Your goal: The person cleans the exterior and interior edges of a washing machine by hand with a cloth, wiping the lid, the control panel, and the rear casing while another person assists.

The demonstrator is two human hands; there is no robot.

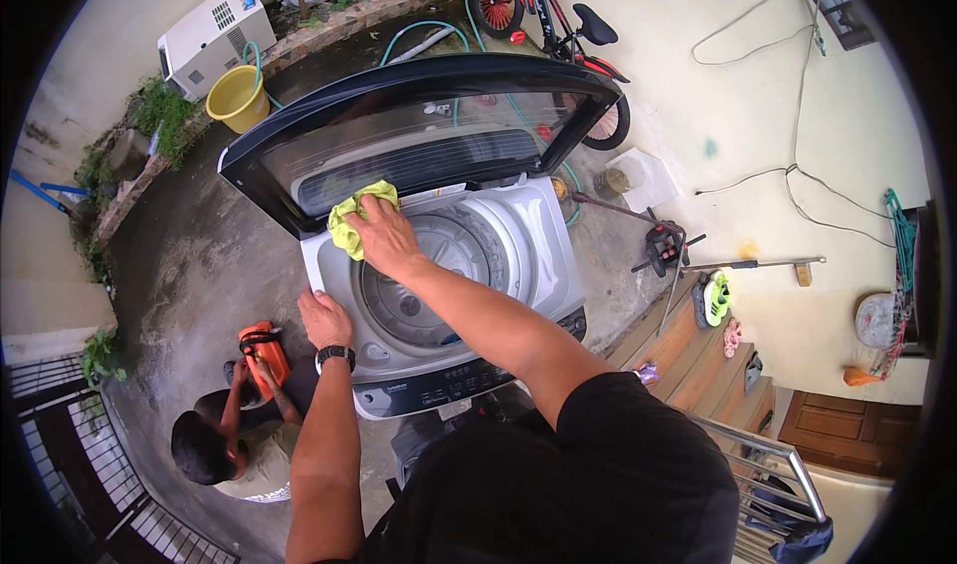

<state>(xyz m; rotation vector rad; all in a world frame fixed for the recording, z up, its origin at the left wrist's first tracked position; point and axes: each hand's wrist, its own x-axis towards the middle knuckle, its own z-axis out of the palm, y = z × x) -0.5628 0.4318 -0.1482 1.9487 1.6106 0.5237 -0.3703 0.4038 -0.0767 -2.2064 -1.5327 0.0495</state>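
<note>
Black-sleeved shoulder lowest in view, and from it the right hand (384,235) is stretched forward, fingers spread flat and pressed onto a yellow-green cloth (354,220) at the back left rim of the open washing machine (538,255). Its left front corner is gripped by the left hand (324,320), fingers curled over the edge. Behind, the dark glass lid (419,135) is raised. Beside the machine, an orange tool (261,350) is held by a crouching person (234,439).
</note>
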